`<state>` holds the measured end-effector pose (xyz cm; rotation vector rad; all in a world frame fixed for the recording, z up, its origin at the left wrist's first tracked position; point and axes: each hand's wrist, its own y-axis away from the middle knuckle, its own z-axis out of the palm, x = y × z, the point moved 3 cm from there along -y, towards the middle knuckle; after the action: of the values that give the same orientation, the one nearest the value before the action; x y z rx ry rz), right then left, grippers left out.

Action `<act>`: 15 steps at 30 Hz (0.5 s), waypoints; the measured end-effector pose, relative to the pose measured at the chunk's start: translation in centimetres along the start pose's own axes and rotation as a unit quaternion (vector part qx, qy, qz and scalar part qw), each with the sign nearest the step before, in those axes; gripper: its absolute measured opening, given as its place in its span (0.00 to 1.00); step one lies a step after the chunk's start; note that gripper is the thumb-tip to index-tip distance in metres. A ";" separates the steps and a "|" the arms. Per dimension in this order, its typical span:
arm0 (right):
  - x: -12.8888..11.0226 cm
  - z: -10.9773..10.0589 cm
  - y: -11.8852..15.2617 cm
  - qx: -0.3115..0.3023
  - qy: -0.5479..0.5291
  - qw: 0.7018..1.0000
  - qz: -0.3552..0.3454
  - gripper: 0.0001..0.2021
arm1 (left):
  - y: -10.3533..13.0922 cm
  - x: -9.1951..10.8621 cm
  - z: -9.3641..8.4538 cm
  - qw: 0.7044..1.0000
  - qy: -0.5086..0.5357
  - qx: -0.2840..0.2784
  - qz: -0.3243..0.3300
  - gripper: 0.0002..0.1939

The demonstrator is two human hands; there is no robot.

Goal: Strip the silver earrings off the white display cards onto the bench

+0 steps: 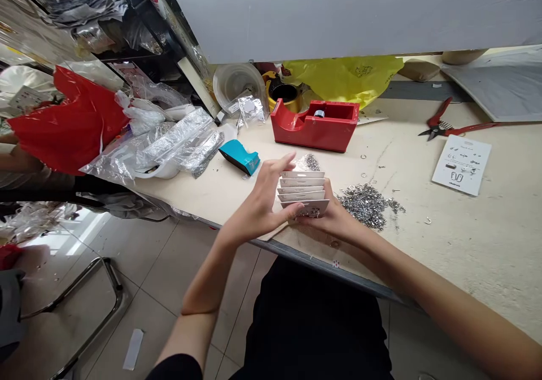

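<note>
Several white earring cards [302, 191] stand fanned one behind another between my two hands, above the table's front edge. My left hand [271, 196] closes around their left side, the thumb on the front card and the fingers at the back. On the right and from below, my right hand [328, 210] grips the same cards; most of its fingers are hidden. Just right of it lies a heap of small silver metal pieces [366, 206]. Behind the cards is a smaller silver pile [311, 162], partly hidden. Another earring card [461, 164] lies flat at the right, with earrings on it.
A red tape dispenser [315, 129] and a small teal tape dispenser [240, 157] stand behind my hands. Red-handled pliers [449, 126] lie at the right rear. Plastic bags [169, 143] crowd the left side. A grey panel [351, 13] overhangs the back. A person's arm [19, 162] shows far left.
</note>
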<state>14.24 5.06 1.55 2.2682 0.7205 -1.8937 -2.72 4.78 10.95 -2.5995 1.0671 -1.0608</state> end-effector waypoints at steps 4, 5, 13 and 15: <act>-0.1 0.0 0.0 0.008 -0.010 1.000 0.002 0.39 | -2.3 1.8 -1.9 0.972 -0.146 -0.182 0.028 0.30; -0.2 0.0 -0.1 0.009 -0.011 1.000 0.004 0.39 | -2.7 2.2 -2.0 0.964 -0.165 -0.205 0.029 0.28; -0.9 -0.1 0.0 0.001 -0.009 1.000 0.018 0.37 | -4.9 3.6 -2.4 0.946 -0.183 -0.266 -0.029 0.20; -0.9 -0.2 0.0 -0.001 -0.005 1.000 0.020 0.36 | -5.3 3.8 -2.8 0.936 -0.191 -0.293 -0.034 0.21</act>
<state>14.29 4.87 2.39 2.2520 0.6710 -1.8846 0.35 6.56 17.14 -3.1209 1.3492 -0.2189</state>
